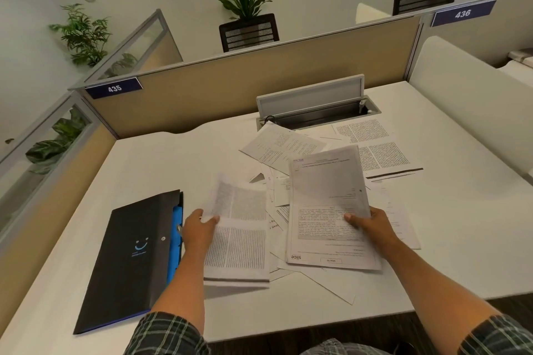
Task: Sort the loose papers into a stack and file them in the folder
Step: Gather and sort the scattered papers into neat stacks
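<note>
Printed sheets lie scattered over the middle of the white desk [150, 164]. My left hand [199, 232] pinches a text-filled sheet [238, 242] by its left edge, and the sheet's far part curls upward, blurred. My right hand [370, 226] grips a form sheet marked "slice" [328, 199], thumb on top, lifted over the pile. More loose papers [375, 150] spread toward the back right. A black folder [129, 259] with a blue smile mark lies shut at the left, blue inner pockets showing along its right edge beside my left hand.
An open grey cable hatch [311, 102] sits at the desk's back, behind the papers. Tan partition panels [230, 89] bound the back and left. A white divider [467, 89] rises on the right. The desk's front edge runs just before my forearms.
</note>
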### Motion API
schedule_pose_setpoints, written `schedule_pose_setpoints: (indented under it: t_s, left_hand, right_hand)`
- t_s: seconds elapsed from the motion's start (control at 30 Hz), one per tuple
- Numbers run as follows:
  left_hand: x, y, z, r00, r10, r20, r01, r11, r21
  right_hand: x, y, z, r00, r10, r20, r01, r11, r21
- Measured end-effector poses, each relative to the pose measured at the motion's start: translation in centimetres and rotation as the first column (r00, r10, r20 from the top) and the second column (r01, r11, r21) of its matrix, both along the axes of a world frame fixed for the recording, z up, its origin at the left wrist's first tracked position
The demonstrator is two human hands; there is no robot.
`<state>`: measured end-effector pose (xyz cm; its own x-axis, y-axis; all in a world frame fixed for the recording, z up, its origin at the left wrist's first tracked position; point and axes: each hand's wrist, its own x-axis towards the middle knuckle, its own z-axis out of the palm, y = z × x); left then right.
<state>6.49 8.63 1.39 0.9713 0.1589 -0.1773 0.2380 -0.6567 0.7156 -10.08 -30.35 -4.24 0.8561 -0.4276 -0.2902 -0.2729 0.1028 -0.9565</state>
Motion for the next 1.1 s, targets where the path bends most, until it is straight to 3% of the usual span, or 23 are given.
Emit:
schedule_pose_setpoints:
  t_s: [0.1,0.23,0.33,0.47,0.6,0.67,0.8,0.93,1.1]
  left_hand:
    - [0.8,0.2,1.0,0.987,0.139,0.085,-0.121,0.975,-0.185]
    - [2.1,0.2,2.4,0.959,0.275,0.076,-0.208,0.857,-0.471]
    - [2.2,-0.9,2.7,0.979,0.201,0.028,-0.147,0.797,-0.585]
    - [0.8,-4.3,2.6,0.999,0.039,-0.023,-0.045,0.782,-0.621]
    - [-1.1,-8.2,2.3,0.992,-0.093,-0.087,0.004,0.704,-0.71]
    - [-1.9,-9.6,2.1,0.988,-0.14,-0.071,0.052,0.721,-0.691]
    - [-2.6,-10.7,1.8,0.991,-0.135,-0.018,0.09,0.746,-0.66]
    - [-2.6,-10.5,2.3,0.99,-0.106,-0.093,0.01,0.706,-0.708]
    - [-3.0,-10.1,2.1,0.923,-0.373,-0.095,0.167,0.612,-0.773]
  right_hand:
    - [0.0,0.1,0.1,1.0,-0.004,-0.008,0.004,1.0,-0.009]
    - [0.0,0.0,0.0,1.0,-0.001,-0.018,0.001,1.0,-0.013]
    - [0.2,0.1,0.2,1.0,-0.001,-0.028,0.0,1.0,-0.004]
    - [0.8,1.3,1.5,0.998,0.058,0.013,-0.058,0.996,0.071]
    - [1.7,3.5,3.6,0.991,0.133,0.031,-0.136,0.987,0.087]
    - [2.2,4.5,4.5,0.991,0.133,0.021,-0.134,0.986,0.096]
    - [2.6,5.3,5.9,0.991,0.132,0.015,-0.133,0.984,0.115]
    - [2.6,5.3,6.4,0.99,0.135,0.032,-0.138,0.984,0.116]
    - [2.7,5.7,7.2,0.979,0.2,0.048,-0.205,0.972,0.114]
